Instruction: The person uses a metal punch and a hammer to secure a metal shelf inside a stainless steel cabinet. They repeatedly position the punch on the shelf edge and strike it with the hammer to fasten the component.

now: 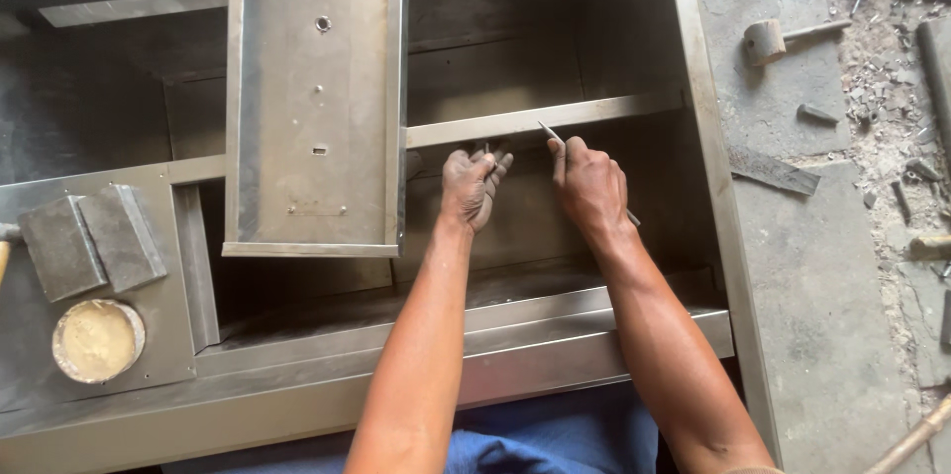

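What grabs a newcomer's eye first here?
Two bare arms reach into a big stainless steel cabinet frame at centre: the left hand curls against a steel crossbar, and the right hand holds a thin metal rod at it. Lower left, a round tin of tan paste sits beside two grey blocks.

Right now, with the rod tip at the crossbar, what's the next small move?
Probably ease the thin metal rod in the right hand onto the crossbar: its tip sits at the bar's lower edge, and the left hand rests just under the bar.
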